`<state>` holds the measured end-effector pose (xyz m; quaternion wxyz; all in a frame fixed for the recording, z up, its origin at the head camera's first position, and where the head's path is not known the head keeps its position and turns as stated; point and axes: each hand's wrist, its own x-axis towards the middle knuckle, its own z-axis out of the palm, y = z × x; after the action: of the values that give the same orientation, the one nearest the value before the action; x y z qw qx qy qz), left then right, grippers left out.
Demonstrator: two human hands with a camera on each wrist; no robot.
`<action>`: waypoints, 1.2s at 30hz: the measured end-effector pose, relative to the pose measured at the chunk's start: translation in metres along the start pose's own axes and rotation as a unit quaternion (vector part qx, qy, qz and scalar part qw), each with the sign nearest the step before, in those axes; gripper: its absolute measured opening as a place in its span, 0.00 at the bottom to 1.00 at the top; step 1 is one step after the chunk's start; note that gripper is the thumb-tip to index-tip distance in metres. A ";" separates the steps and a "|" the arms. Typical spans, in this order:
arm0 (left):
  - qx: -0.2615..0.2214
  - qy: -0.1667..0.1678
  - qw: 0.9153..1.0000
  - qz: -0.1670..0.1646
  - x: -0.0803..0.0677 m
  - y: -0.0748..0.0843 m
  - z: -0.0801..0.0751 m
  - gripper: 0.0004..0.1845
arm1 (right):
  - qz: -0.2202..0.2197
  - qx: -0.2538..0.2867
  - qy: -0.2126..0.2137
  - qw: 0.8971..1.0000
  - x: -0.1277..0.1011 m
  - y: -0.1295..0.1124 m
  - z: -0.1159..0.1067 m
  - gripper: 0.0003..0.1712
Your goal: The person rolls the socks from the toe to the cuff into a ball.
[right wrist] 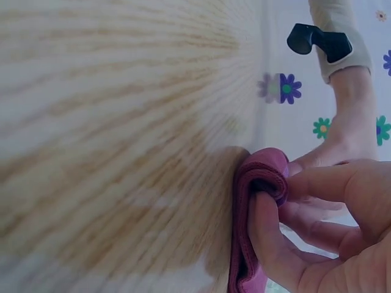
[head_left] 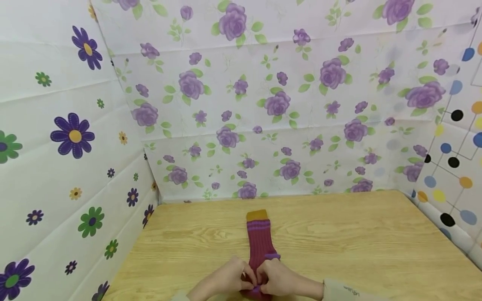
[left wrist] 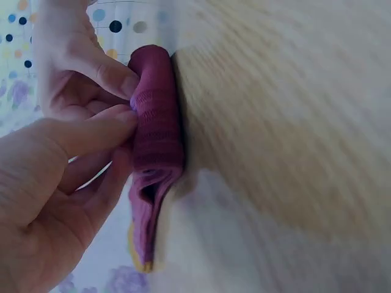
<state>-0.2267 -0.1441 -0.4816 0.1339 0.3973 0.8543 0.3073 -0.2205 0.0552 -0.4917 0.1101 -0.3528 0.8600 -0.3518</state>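
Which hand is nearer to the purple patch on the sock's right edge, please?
The right hand: in the head view it sits just below the purple patch, while the left hand is to its lower left, across the sock.

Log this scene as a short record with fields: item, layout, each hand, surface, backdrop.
Item: maroon ribbed sock, mustard end, purple stripes; one or a stacked pair, cannot tell
Layout: flat, mustard end away from the person; near end curled over
Left hand: pinches the curled end
Right hand: pinches the same end, beside the left
Surface: wood-grain table
Backdrop: rose-print sheet behind, daisy-print sheet left, dotted sheet right
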 end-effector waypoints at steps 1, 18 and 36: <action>0.017 -0.004 1.000 0.013 0.000 0.001 0.000 0.03 | 0.004 0.000 0.001 1.000 0.000 0.000 0.000 0.06; 0.167 -0.044 0.980 0.094 0.006 0.008 0.000 0.10 | 0.030 -0.004 -0.004 1.000 0.001 -0.002 -0.004 0.10; 0.066 -0.027 0.997 0.010 0.007 0.000 0.000 0.10 | 0.001 -0.063 0.017 0.998 -0.008 -0.008 -0.005 0.14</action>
<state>-0.2316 -0.1387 -0.4817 0.1277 0.4215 0.8648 0.2411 -0.2126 0.0596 -0.4830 0.0738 -0.3524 0.8824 -0.3028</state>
